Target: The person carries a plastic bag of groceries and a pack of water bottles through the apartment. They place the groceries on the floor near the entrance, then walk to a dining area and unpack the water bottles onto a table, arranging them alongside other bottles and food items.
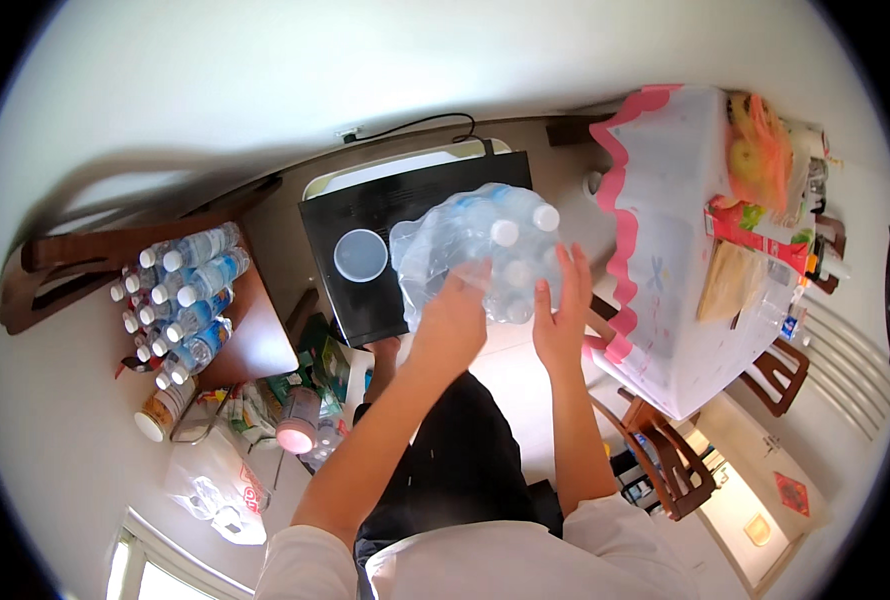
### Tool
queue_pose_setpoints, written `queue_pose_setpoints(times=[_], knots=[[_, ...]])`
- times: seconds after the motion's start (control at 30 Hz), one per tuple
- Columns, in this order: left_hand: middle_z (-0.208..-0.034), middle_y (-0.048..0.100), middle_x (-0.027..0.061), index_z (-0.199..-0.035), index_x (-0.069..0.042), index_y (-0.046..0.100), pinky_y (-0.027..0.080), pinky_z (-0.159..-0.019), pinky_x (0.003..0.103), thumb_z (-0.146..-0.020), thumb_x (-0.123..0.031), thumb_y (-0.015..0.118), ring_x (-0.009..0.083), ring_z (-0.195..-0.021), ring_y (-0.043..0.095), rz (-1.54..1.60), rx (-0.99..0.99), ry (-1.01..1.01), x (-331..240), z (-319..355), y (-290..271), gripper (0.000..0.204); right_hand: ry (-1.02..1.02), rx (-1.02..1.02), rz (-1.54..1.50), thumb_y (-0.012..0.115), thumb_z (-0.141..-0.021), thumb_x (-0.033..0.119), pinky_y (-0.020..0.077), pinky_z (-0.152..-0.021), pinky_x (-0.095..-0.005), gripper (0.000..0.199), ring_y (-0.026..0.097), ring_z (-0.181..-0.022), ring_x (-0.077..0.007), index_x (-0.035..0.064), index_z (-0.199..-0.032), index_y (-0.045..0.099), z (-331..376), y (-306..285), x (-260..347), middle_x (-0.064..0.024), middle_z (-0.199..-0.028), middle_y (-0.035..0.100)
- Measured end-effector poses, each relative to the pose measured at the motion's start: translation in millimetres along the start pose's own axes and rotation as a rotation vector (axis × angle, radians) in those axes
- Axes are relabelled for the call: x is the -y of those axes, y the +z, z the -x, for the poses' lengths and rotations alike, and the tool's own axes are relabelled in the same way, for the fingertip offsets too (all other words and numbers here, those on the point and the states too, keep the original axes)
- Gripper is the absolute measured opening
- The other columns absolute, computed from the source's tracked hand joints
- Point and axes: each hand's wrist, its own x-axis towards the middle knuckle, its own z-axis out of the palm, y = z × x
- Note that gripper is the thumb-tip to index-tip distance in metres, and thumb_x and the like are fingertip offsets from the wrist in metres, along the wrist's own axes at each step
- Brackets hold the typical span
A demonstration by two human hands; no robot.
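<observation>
You're apparently pinching clear wrap [420, 252] with left hand [452, 325]; holding right hand [560, 335] fingers spread beside bottles [511, 240]; sudden tear could be sending bottles tumbling.

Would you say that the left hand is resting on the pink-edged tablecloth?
No, the left hand is at the bottle pack, away from the tablecloth.

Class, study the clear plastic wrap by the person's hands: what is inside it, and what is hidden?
Bottles with white caps show inside the clear plastic wrap. The left hand covers part of the near side; the bottles' undersides are hidden, so their total is unclear.
</observation>
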Motion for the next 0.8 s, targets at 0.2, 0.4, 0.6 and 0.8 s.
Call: queue_pose_setpoints(times=[0.2, 0.4, 0.6, 0.8], knots=[[-0.133, 0.058, 0.0215, -0.143, -0.02, 0.061, 0.056, -0.09, 0.042, -0.088, -0.007, 0.073, 0.0355, -0.1, 0.069, -0.043, 0.094, 0.007, 9, -32, 16, 0.058, 0.055, -0.011, -0.192, 0.062, -0.1, 0.018, 0.0375, -0.115, -0.0459, 0.047, 0.049, -0.137, -0.0369, 0.0036, -0.144, 0.051, -7, 10, -10, -0.0184, -0.146, 0.053], [-0.135, 0.055, 0.0182, -0.132, -0.023, 0.069, 0.057, -0.092, 0.043, -0.084, -0.022, 0.081, 0.0369, -0.108, 0.067, 0.027, 0.023, 0.034, 13, -36, 27, 0.049, -0.002, -0.054, -0.183, 0.066, -0.097, 0.016, 0.0419, -0.109, -0.047, 0.045, 0.054, -0.129, -0.0377, 0.0043, -0.138, 0.054, -10, 12, -12, -0.0175, -0.14, 0.056], [-0.127, 0.058, 0.0152, -0.123, -0.019, 0.074, 0.06, -0.083, 0.04, -0.077, -0.021, 0.085, 0.0318, -0.097, 0.07, -0.056, -0.074, 0.055, 4, -33, 28, 0.047, -0.013, -0.06, -0.141, 0.067, -0.094, 0.012, 0.0433, -0.105, -0.0475, 0.044, 0.055, -0.122, -0.0386, 0.0058, -0.136, 0.054, -14, 12, -10, -0.0171, -0.134, 0.058], [-0.112, 0.069, 0.0078, -0.114, -0.014, 0.076, 0.061, -0.079, 0.037, -0.071, -0.017, 0.084, 0.0274, -0.092, 0.071, -0.148, -0.221, 0.151, 9, -25, 24, 0.044, -0.022, -0.047, -0.117, 0.067, -0.095, 0.011, 0.0428, -0.105, -0.0467, 0.043, 0.055, -0.122, -0.0379, 0.0055, -0.135, 0.053, -16, 13, -9, -0.017, -0.133, 0.057]])
